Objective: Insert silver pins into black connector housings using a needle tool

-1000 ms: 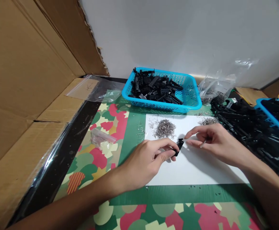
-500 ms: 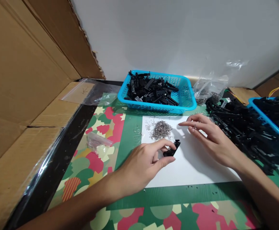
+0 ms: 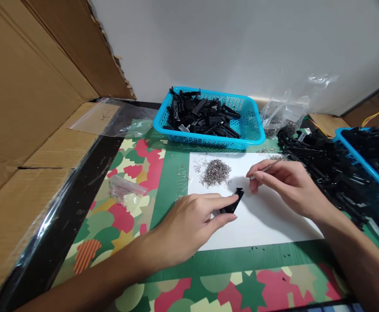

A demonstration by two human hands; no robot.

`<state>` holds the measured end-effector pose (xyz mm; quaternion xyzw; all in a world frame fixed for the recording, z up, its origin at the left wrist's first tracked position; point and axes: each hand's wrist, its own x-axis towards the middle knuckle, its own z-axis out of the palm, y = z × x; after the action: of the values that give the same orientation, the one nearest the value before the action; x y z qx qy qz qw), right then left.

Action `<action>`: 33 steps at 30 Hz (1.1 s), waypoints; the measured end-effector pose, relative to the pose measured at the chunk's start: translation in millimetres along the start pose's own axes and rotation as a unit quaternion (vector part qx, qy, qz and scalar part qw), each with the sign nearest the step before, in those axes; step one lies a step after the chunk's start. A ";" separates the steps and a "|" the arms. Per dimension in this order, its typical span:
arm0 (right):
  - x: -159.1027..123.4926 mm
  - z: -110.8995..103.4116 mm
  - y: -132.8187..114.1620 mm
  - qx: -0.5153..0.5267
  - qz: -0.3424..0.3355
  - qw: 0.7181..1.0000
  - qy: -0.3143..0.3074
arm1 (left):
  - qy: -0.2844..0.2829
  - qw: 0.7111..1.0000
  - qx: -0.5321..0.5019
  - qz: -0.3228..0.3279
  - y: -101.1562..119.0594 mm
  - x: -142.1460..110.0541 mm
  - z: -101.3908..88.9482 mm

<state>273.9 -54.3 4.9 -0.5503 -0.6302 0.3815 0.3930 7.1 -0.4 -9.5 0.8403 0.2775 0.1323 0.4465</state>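
My left hand (image 3: 199,221) grips a small black plastic part (image 3: 231,206) between thumb and fingers, low over a white paper sheet (image 3: 261,229). The part tilts, its notched end pointing up and to the right. Across the sheet, my right hand (image 3: 280,186) is closed around a thin, pointed metal tool (image 3: 269,167), its kind not clear. The tool's near end sticks out by the thumb and forefinger, a short way from the black part. Beyond my left hand lies a heap of tiny bent metal pieces (image 3: 217,172) on the paper.
At the back stands a blue basket (image 3: 209,139) of black plastic parts. A pile of black parts (image 3: 319,160) lies right, beside another blue basket (image 3: 365,162). Plastic bags (image 3: 127,190) lie left, and a bag of metal pieces (image 3: 283,119) stands behind. Cardboard (image 3: 30,86) walls the left.
My right hand's fingers have closed in, and the thin metal tool now shows clearly in them. My left forefinger has straightened along the black part. The view has shifted slightly.
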 end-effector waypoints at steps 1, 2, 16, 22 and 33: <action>-0.4 1.2 1.2 0.030 0.009 0.999 -0.010 | 0.002 1.000 -0.004 0.003 -0.3 0.8 0.3; -0.8 2.1 2.5 0.048 0.019 0.998 -0.019 | 0.005 1.000 -0.007 0.006 -0.9 1.7 0.7; -3.8 3.8 -7.2 -0.010 0.069 0.995 -0.077 | 0.016 0.999 0.007 0.036 -1.4 3.8 4.1; -5.2 3.8 -8.5 -0.061 0.075 0.993 -0.069 | 0.013 0.999 0.014 0.036 -1.2 5.6 4.9; -4.1 6.7 -13.8 -0.157 0.057 0.984 -0.067 | 0.000 0.999 0.001 0.034 -1.0 4.7 5.0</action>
<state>262.7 -60.2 14.5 -0.6132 -0.6747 0.3359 0.2364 12.9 -0.6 -13.2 0.8498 0.2488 0.1477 0.4407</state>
